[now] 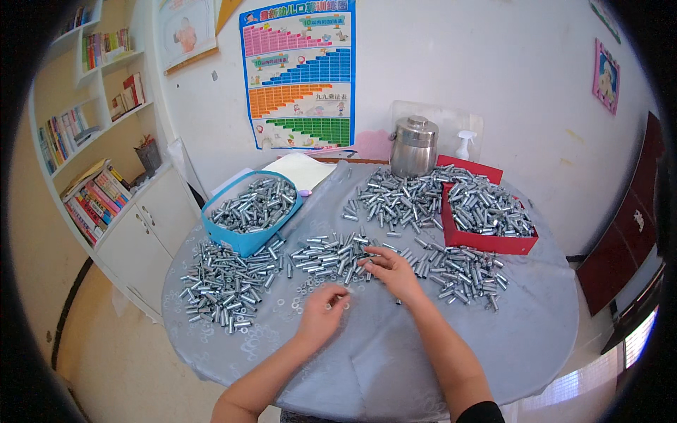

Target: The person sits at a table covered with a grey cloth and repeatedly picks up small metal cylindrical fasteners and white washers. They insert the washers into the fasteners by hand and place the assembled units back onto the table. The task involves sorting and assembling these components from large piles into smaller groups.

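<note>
My left hand (322,311) is low over the grey surface (352,374), fingers curled inward, thumb close to the index; a small pale blur shows by the tips, can't tell if pinched; my right hand (396,273) reaches to the edge of the middle pile of metal cylinders (321,255), fingers bent with thumb and index a little apart; can't tell if they grip one. Cylinders are short, smooth, silvery, with bright highlights; small flat rings (305,287) lie scattered near my left hand, round with open centres; the surface has a smooth, slightly shiny covering with faint looping marks. More cylinders: loose left pile (226,283), right pile (471,273), back pile (395,201); others heap inside a rounded light-blue bin (247,244) and an angular, glossy red box (490,243); behind sits a brushed-steel canister (415,149), round with a domed lid; white plastic spray bottle (465,145) beside it.
</note>
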`<state>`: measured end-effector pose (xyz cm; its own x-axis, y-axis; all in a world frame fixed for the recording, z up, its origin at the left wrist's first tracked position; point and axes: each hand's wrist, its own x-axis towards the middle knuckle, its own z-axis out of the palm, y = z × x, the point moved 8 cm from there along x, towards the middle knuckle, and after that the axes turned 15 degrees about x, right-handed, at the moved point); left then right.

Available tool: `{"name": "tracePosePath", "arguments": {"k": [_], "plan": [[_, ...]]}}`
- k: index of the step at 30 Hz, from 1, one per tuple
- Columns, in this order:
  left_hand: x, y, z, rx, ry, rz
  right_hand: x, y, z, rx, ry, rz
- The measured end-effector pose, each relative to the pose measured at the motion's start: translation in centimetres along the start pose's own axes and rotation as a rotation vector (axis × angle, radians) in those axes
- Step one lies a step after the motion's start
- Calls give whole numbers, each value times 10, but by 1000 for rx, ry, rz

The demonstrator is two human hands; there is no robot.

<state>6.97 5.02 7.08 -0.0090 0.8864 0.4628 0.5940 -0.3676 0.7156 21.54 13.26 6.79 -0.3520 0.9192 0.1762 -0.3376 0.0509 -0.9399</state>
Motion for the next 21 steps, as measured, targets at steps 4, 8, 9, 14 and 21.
{"name": "tracePosePath", "arguments": {"k": [4, 8, 9, 14, 21], "plan": [[-4, -63, -22, -578, 25, -342, 2, 11, 8, 42, 1, 39], [-14, -82, -22, -763, 56, -539, -3, 30, 17, 31, -36, 133], [-15, -86, -20, -794, 52, -570, -5, 35, 20, 82, -53, 153], [-17, -93, -12, -929, 32, -673, -12, 40, 40, 63, -84, 194], [-21, -98, -11, -999, 54, -729, -13, 49, 46, 88, -131, 146]]}}
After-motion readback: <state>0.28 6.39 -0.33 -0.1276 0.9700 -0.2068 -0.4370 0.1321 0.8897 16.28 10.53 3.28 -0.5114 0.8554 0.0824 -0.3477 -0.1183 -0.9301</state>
